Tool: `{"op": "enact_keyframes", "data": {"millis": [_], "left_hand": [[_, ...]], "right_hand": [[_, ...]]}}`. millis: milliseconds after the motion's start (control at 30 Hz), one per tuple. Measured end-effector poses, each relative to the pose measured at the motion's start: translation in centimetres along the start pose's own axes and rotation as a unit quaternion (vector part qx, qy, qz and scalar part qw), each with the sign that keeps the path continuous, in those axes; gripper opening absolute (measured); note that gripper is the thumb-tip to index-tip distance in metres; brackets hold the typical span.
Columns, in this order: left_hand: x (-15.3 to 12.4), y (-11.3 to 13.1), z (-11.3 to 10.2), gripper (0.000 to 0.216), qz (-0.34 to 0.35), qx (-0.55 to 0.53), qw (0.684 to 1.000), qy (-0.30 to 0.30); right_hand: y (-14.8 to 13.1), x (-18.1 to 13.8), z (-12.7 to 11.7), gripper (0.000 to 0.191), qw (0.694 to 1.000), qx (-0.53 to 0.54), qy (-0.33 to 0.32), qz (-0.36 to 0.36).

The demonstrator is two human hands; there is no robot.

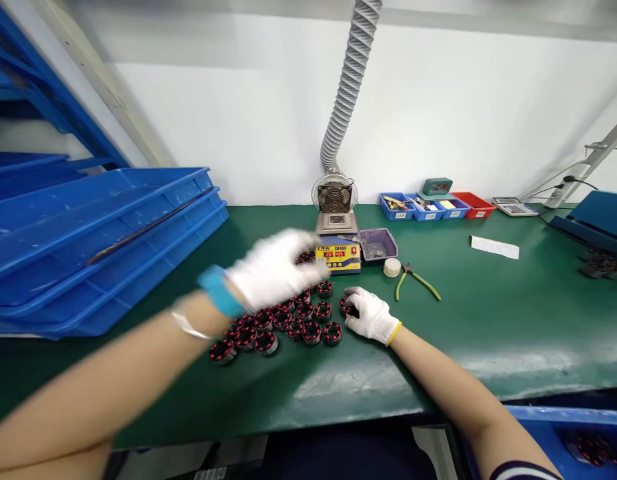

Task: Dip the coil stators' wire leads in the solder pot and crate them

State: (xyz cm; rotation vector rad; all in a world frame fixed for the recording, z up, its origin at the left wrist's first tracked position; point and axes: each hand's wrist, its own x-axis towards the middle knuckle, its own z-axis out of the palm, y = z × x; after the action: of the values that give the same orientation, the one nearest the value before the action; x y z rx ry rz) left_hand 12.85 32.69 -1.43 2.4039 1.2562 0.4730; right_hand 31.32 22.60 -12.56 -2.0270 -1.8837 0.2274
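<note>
My right hand (369, 315), in a white glove, has its fingers closed around a motor stator (346, 305), a black ring with red segments, at the table surface. My left hand (278, 267), also gloved, is smeared by motion above the cluster. Between its thumb and fingers shows another black-and-red stator (305, 256); I cannot tell whether it is gripped or lies behind. Several more stators (311, 333) lie grouped on the green table below my left hand, some hidden by it. Just behind stands a yellow-and-blue solder pot (338, 257) with a lit display.
A fan (335, 199) with a grey duct hose (349, 87) stands behind the pot. Nearby are a purple tray (388, 248), a round white tin (392, 268) and green-handled cutters (422, 283). Blue crates (103, 267) fill the left; small bins (428, 212) line the wall.
</note>
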Motion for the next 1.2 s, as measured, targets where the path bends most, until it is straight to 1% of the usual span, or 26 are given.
{"op": "enact_keyframes", "data": {"millis": [33,100,133,167,200,233,300,367,433,467,533,600,633,700,767,833,867,933,1000,1067,1133,1200], "left_hand": [[-0.6,0.3,1.2,0.037,0.064,0.001,0.998,-0.026],[-2.3,0.3,4.5,0.054,0.195,0.031,0.978,-0.064],[-3.1,0.0,6.2,0.058,0.236,0.056,0.968,-0.065],[-3.7,-0.4,7.8,0.056,0.260,0.082,0.960,-0.058],[-4.1,-0.9,9.0,0.051,0.264,0.103,0.958,-0.044],[-4.2,-1.5,9.9,0.046,0.256,0.114,0.959,-0.032],[-3.7,-2.6,10.6,0.039,0.234,0.128,0.964,-0.013],[-3.0,-3.6,10.2,0.036,0.213,0.146,0.966,-0.007],[-2.6,-4.0,9.6,0.034,0.192,0.163,0.968,-0.005],[-2.6,-4.0,9.4,0.034,0.182,0.165,0.969,0.000],[-3.3,-3.2,9.3,0.038,0.167,0.147,0.975,0.019],[-4.2,-1.6,9.8,0.048,0.154,0.107,0.982,0.040],[-4.6,-0.6,10.2,0.055,0.143,0.086,0.985,0.042],[-4.7,1.2,11.0,0.074,0.102,0.049,0.993,0.024],[-4.0,2.7,11.9,0.092,0.050,0.023,0.998,-0.010],[-2.8,3.5,12.5,0.096,0.018,0.003,0.999,-0.039],[-2.2,3.7,12.7,0.093,0.016,-0.005,0.998,-0.054],[-1.5,3.7,12.7,0.083,0.034,-0.015,0.996,-0.086],[-1.6,3.3,12.5,0.080,0.053,-0.027,0.991,-0.118],[-2.5,2.7,12.0,0.089,0.057,-0.042,0.987,-0.148],[-3.4,2.2,11.5,0.100,0.052,-0.044,0.984,-0.165],[-4.0,2.1,11.4,0.110,0.068,-0.033,0.985,-0.154]], "right_hand": [[0.1,-0.1,0.0,0.032,1.000,-0.002,0.005,0.006],[0.6,-0.2,-0.1,0.033,1.000,-0.003,0.018,0.012],[0.9,-0.3,-0.1,0.031,1.000,-0.003,0.025,0.014],[1.3,-0.5,-0.2,0.029,0.999,-0.002,0.030,0.013],[1.7,-0.6,-0.3,0.027,0.999,-0.002,0.035,0.010],[2.1,-0.7,-0.4,0.025,0.999,-0.001,0.038,0.007],[2.8,-0.9,-0.6,0.022,0.999,0.000,0.037,-0.001],[3.1,-1.1,-0.8,0.022,0.999,0.011,0.032,-0.014],[3.2,-1.3,-1.0,0.027,0.998,0.044,0.030,-0.019],[3.2,-1.4,-1.2,0.034,0.997,0.067,0.033,-0.013],[3.2,-1.8,-1.7,0.056,0.992,0.115,0.039,0.016],[3.5,-2.4,-2.3,0.075,0.986,0.150,0.036,0.059],[3.7,-2.7,-2.6,0.079,0.983,0.162,0.030,0.077],[4.2,-3.2,-3.1,0.078,0.979,0.175,0.016,0.100],[4.6,-3.6,-3.4,0.077,0.978,0.177,0.005,0.109],[4.7,-3.8,-3.6,0.075,0.980,0.169,0.000,0.108],[4.7,-3.8,-3.7,0.075,0.981,0.162,-0.003,0.105],[4.5,-3.7,-3.6,0.073,0.984,0.145,-0.006,0.098],[4.3,-3.6,-3.6,0.072,0.987,0.133,-0.009,0.090],[4.1,-3.5,-3.6,0.069,0.988,0.126,-0.009,0.083],[3.9,-3.5,-3.6,0.067,0.989,0.120,-0.011,0.082],[3.8,-3.5,-3.5,0.067,0.990,0.112,-0.013,0.090]]}}
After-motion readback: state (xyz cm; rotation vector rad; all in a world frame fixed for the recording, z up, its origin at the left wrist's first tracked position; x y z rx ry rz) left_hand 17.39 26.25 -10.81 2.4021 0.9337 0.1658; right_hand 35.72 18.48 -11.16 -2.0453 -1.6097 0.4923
